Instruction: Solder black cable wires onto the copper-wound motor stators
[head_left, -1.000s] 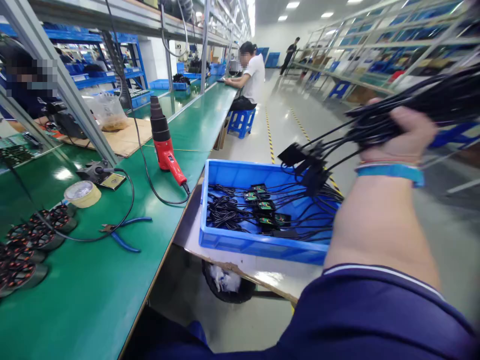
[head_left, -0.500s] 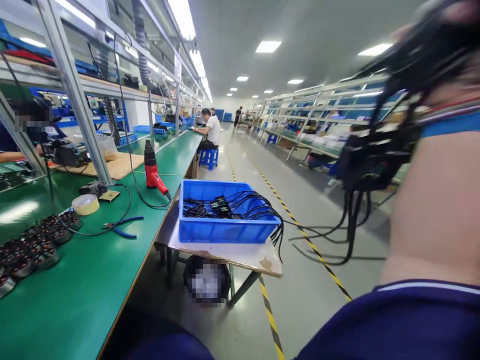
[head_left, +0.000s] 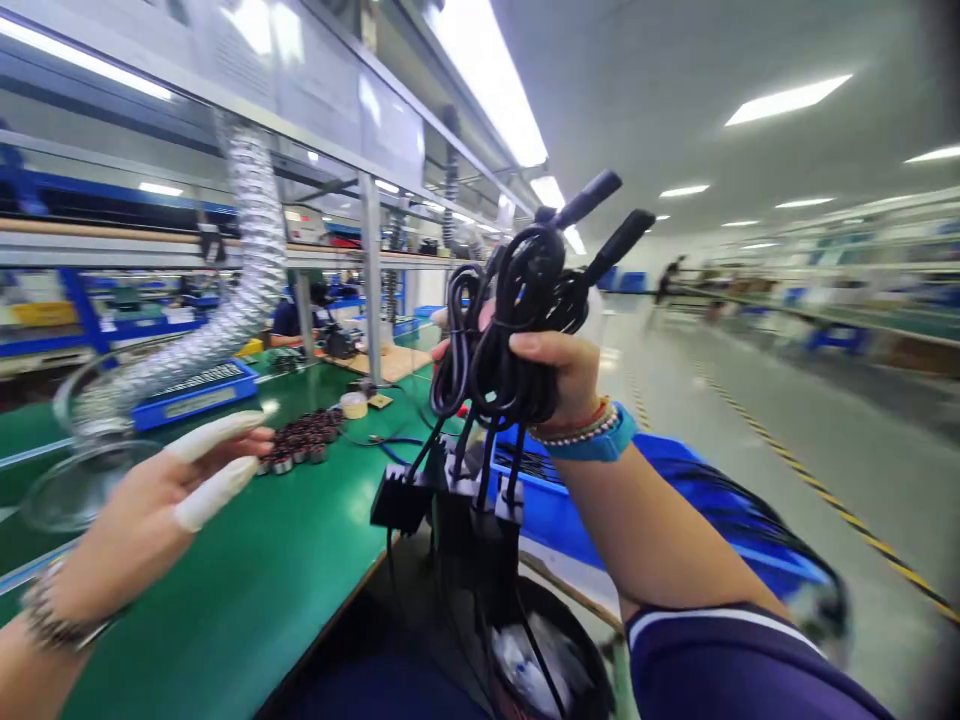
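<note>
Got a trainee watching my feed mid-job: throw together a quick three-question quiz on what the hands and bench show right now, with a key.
1. Which hand holds the bundle of black cables?
2. True or false: the left hand wears white covers on two digits.
3. The pale yellow roll sits on: A) the floor; B) the green bench; C) the blue bin.

Key:
1. The right hand.
2. True.
3. B.

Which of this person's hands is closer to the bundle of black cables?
Right. The right hand grips the bundle of black cables; the left hand is open and apart from it, off to the left over the green bench.
</note>
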